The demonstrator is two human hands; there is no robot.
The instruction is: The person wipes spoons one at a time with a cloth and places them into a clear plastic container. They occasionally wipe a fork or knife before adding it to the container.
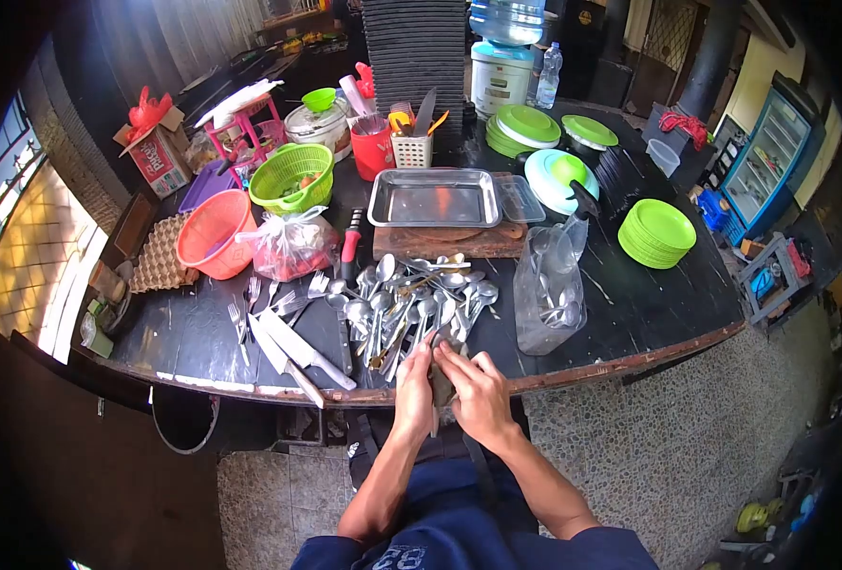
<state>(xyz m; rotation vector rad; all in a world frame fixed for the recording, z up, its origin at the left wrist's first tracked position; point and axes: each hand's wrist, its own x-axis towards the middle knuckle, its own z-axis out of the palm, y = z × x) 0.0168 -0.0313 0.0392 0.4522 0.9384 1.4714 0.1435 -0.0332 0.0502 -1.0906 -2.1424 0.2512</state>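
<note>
Near the table's front edge, my left hand (415, 388) and my right hand (479, 394) are close together, closed around a greyish cloth (443, 387). What looks like a spoon's bowl shows at the fingertips; most of it is hidden by the fingers. Just beyond lies a pile of metal spoons (411, 299). Left of the pile are several forks (240, 321) and knives with white blades (293, 342). A clear plastic container (546, 304) holding some spoons stands right of the pile.
Behind the spoons, a metal tray (435, 199) rests on a wooden board (397, 243). Baskets, one orange (214, 237) and one green (293, 180), stand at the left beside a plastic bag (293, 249). Green plates (656, 235) are stacked at the right.
</note>
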